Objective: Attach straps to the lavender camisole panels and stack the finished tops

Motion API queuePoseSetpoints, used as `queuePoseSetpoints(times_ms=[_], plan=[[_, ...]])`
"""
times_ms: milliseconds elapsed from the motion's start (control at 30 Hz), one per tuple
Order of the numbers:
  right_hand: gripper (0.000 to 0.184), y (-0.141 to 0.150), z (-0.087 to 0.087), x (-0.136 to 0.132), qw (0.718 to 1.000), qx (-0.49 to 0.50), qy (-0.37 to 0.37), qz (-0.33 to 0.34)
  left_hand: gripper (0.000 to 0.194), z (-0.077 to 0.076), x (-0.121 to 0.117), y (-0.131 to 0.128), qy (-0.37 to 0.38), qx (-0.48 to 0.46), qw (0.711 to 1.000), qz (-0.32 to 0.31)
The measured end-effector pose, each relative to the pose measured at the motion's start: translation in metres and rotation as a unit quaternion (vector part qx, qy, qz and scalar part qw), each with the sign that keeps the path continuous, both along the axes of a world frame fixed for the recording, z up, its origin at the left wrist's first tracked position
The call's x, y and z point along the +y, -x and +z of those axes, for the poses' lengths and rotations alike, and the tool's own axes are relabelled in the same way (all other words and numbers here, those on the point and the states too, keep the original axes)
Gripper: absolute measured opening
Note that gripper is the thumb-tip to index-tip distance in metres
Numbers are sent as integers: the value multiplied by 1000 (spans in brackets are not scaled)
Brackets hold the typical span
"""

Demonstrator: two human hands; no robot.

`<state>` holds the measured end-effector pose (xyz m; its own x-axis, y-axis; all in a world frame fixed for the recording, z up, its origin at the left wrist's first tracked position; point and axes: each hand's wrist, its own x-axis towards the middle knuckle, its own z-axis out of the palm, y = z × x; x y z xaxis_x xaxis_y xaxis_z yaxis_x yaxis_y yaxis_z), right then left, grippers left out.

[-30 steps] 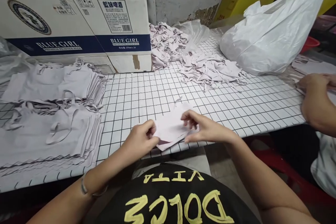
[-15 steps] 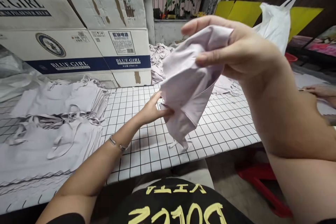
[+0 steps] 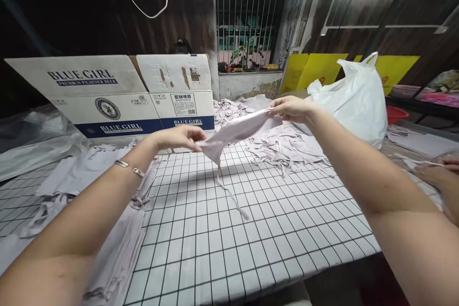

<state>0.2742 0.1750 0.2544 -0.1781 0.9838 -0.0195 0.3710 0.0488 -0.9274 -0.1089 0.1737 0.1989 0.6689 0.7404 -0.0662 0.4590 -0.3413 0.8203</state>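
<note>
A pale lilac piece of fabric (image 3: pixel 240 126) is stretched between both hands above the gridded tablecloth (image 3: pixel 215 248). My left hand (image 3: pixel 181 137) pinches its near-left end, and a bracelet sits on that wrist. At the far-right end, my right hand (image 3: pixel 290 107) grips the cloth between thumb and fingers. A thin strap (image 3: pixel 231 196) dangles from the fabric toward the table. Stacks of similar lilac garments (image 3: pixel 114 244) lie left of my left forearm, which partly hides them. Beyond the held cloth is a loose heap of lilac straps and pieces (image 3: pixel 287 148).
A white and blue cardboard box (image 3: pixel 118 100) stands at the back left. A white plastic bag (image 3: pixel 358 100) stands at the back right, near a red basin (image 3: pixel 397 114) and yellow boards (image 3: pixel 301 74). Another person's hands (image 3: pixel 442 177) work with fabric at the right edge.
My right hand has moved forward and lower, away from my face. The cloth, which hung upright close to me, is now stretched sideways over the table. The view has tilted up.
</note>
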Motion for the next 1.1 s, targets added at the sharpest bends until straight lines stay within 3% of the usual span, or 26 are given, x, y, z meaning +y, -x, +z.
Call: queuePoseSetpoints(times_ms=[67, 167, 267, 333, 433, 500, 567, 633, 700, 800, 867, 933, 1000, 1033, 1100], plan=[[15, 13, 2, 8, 999, 28, -9, 36, 69, -1, -5, -20, -29, 32, 999, 24], [17, 40, 18, 11, 994, 38, -4, 104, 93, -23, -9, -77, -66, -141, 979, 133], [20, 62, 41, 9, 985, 16, -1, 171, 76, -48, -9, -140, -9, -322, 939, 122], [24, 65, 57, 4, 984, 12, -15, 175, 54, -59, -9, -168, 25, -344, 933, 106], [27, 50, 82, -9, 988, 30, -55, 142, 40, -72, -9, -171, 80, -306, 945, 86], [29, 30, 92, -18, 989, 43, -78, 120, 40, -80, -6, -148, 113, -270, 954, 66], [32, 5, 90, -23, 991, 44, -78, 95, 39, -85, 0, -115, 120, -239, 963, 47], [40, -19, 73, -20, 995, 38, -48, 76, 36, -83, 8, -81, 102, -204, 973, 25], [46, -36, 45, -8, 998, 33, -10, 55, 35, -71, 19, -52, 64, -151, 986, 13], [47, -43, -1, 16, 1000, 19, 24, 9, 33, -36, 35, -28, -35, -75, 995, 52], [41, -38, -26, 25, 1000, 0, 9, -21, 31, -10, 40, -22, -131, -47, 985, 99], [32, -30, -49, 23, 999, -17, -32, -40, 25, 7, 33, -18, -227, -20, 966, 118], [24, -24, -79, 8, 994, -44, -88, -52, 18, 2, 10, -13, -312, 20, 944, 108], [21, -23, -98, -5, 989, -69, -117, -59, 17, -11, -8, -11, -348, 41, 931, 101], [15, -23, -144, -40, 974, -141, -170, -56, 20, -54, -53, -5, -398, 80, 910, 84]])
